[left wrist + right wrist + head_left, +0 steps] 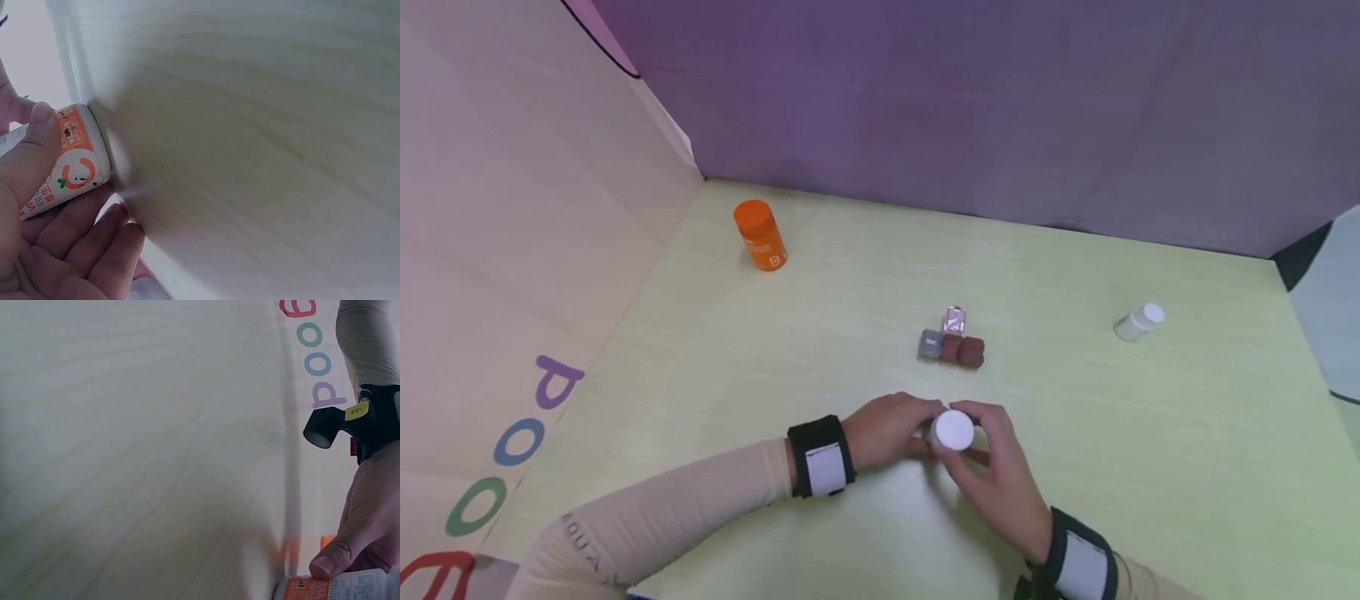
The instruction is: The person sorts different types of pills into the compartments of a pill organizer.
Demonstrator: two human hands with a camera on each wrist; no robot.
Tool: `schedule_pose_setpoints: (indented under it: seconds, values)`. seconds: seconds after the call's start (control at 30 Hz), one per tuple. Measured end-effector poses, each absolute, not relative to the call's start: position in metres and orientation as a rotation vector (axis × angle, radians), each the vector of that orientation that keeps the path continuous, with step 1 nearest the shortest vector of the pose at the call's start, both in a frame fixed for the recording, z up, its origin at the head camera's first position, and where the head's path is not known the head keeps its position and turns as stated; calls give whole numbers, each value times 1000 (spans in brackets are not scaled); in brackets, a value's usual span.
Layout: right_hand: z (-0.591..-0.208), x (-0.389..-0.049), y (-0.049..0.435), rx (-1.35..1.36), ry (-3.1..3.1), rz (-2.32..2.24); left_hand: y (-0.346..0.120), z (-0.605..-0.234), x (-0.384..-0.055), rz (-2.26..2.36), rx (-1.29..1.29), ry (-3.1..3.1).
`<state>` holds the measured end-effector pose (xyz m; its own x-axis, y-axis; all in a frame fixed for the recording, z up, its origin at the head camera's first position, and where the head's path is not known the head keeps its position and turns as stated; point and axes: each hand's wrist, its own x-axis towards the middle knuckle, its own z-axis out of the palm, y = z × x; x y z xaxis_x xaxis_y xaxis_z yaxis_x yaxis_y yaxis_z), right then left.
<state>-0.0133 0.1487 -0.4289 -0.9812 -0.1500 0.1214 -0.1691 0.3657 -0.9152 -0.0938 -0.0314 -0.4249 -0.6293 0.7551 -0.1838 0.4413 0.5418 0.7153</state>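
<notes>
A white bottle (pixel 78 165) with an orange-and-white printed label stands upright on the table, its white cap (pixel 955 430) facing up. My left hand (pixel 887 429) grips the bottle's side, thumb across the label and fingers curled behind it; its fingertips come right down to the tabletop in the left wrist view. From the other side, my right hand (pixel 1000 475) holds the cap end between thumb and index finger. Just beyond the hands sits a cluster of small cube-shaped pieces: a shiny pink one (pixel 955 320), a grey one (pixel 930 343) and brown ones (pixel 972 352).
An orange jar (pixel 760 235) with an orange lid stands at the back left of the pale wooden table (pixel 835 292). Far to the right is a small clear bottle (pixel 1138 322) with a white cap. Purple cloth (pixel 962 108) borders the back, a lettered white sheet (pixel 550 208) the left.
</notes>
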Motion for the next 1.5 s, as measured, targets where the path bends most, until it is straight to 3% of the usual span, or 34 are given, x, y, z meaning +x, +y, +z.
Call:
schedule_pose_setpoints:
  seconds: [0.27, 0.57, 0.87, 1.2, 1.5]
  values:
    - [-425, -15, 148, 140, -2629, 1817, -31, -424, -94, 859, 961, 2306]
    - [-428, -13, 149, 321, -2577, 1716, -31, -425, -94, 858, 975, 2310]
    - [-423, -16, 147, 93, -2665, 1805, -30, -426, -93, 840, 969, 2319]
    - [-426, -14, 148, 201, -2642, 1750, -31, -424, -94, 853, 979, 2311]
    - [-424, -17, 147, 93, -2654, 1824, -30, -426, -94, 840, 983, 2323]
